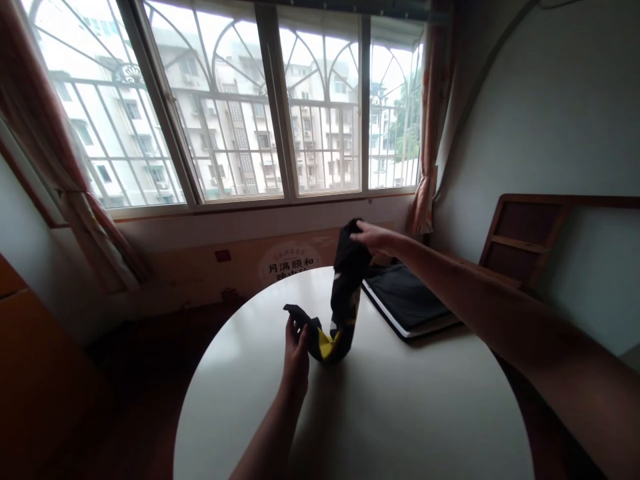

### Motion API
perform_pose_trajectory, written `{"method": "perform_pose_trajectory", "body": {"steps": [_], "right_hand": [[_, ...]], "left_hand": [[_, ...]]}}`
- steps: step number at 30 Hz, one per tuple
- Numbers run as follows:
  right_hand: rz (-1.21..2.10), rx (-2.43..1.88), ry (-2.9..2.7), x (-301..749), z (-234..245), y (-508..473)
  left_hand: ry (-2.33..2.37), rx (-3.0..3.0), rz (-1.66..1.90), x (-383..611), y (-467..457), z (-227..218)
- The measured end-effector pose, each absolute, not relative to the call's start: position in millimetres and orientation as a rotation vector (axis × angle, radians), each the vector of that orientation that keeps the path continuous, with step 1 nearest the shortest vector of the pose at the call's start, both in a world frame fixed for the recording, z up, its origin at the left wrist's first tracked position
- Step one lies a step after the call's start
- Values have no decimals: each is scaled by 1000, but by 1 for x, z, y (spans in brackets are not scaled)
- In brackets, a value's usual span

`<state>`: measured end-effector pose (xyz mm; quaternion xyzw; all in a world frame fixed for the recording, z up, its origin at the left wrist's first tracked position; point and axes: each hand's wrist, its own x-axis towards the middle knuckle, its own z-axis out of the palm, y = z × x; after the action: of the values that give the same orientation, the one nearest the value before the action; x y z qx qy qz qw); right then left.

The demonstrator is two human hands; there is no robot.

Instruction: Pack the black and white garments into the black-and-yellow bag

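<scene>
A black garment with yellow and white patches (344, 293) hangs in a U shape over the round white table (400, 413). My right hand (373, 238) pinches its upper end and lifts it above the table. My left hand (296, 353) grips the lower end near the tabletop, fingers closed round the cloth. The garment's bottom fold touches or nearly touches the table between my hands.
A flat black board with a white edge (407, 303) lies on the table's far right. A wooden frame (525, 240) leans on the right wall. A barred window (250, 107) with curtains (430, 120) and a cardboard box (250, 267) stand beyond the table.
</scene>
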<state>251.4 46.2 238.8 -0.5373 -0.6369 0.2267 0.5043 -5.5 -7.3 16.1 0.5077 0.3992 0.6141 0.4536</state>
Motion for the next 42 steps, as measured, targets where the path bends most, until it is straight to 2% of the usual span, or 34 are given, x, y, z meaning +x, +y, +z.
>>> {"method": "perform_pose_trajectory", "body": {"steps": [4, 9, 11, 14, 18, 21, 24, 26, 29, 33, 35, 38, 42], "right_hand": [[449, -1522, -1641, 250, 152, 43], [518, -1417, -1885, 249, 65, 7], [616, -1356, -1974, 247, 37, -5], [635, -1338, -2111, 242, 11, -17], [577, -1378, -2141, 239, 6, -20], [584, -1367, -1920, 245, 15, -15], [874, -1148, -1522, 250, 27, -12], [1207, -906, -1237, 251, 34, -14], [1549, -629, -988, 245, 39, -23], [1772, -603, -1241, 231, 31, -35], [1715, -734, -1553, 224, 27, -39], [1421, -884, -1944, 216, 27, -43], [1154, -1016, -2061, 214, 33, -47]], "left_hand": [[1123, 1365, 1600, -8, -7, 15], [1346, 1685, 1705, -16, -1, 9], [1369, 1748, 1632, -18, 2, 8], [1261, 1784, 1343, -15, 0, 12], [1067, 1821, 1146, -11, -17, 28], [701, 1598, 904, -18, -32, 42], [317, 1355, 537, -29, -36, 51], [392, 1309, 647, -29, -33, 52], [809, 1391, 1034, -16, -26, 49], [961, 1426, 1009, 4, -26, 37], [987, 1420, 984, 8, -28, 31], [1017, 1453, 954, 10, -27, 26], [1065, 1407, 1005, 8, -24, 25]]}}
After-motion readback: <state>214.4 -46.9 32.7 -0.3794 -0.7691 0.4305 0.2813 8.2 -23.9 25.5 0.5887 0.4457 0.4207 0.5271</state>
